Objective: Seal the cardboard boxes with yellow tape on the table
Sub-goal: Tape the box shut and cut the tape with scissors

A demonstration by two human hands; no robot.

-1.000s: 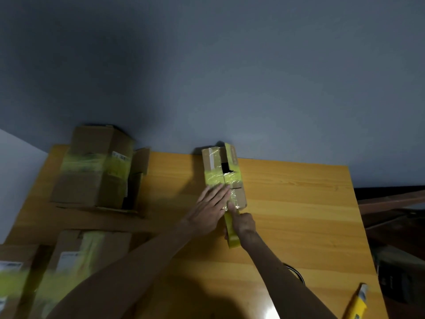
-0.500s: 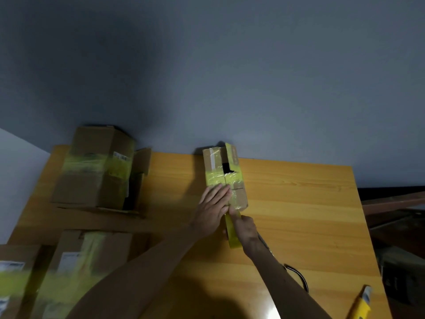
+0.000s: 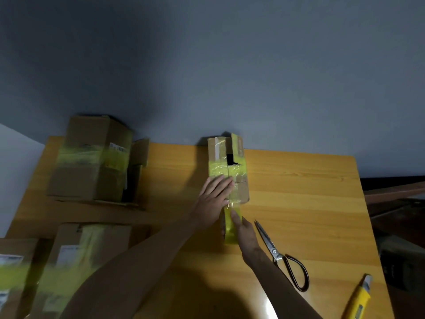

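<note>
A narrow cardboard box [image 3: 239, 194] lies on the wooden table [image 3: 299, 192] near its far edge, with a band of yellow tape across its middle and a dark gap in its top. My left hand [image 3: 213, 199] lies flat on the box's near left part, fingers straight. My right hand [image 3: 245, 229] grips the yellow tape roll [image 3: 230, 229] just in front of the box. A strip of tape runs from the roll up onto the box's near end.
Scissors [image 3: 282, 254] lie on the table to the right of my right arm. A yellow utility knife [image 3: 358, 300] lies at the near right corner. Taped cardboard boxes stand at the far left [image 3: 92, 162] and near left [image 3: 89, 249].
My right hand has drawn the tape roll a little toward me, away from the box. The view shifted, bringing the scissors into sight. My left hand stays on the box.
</note>
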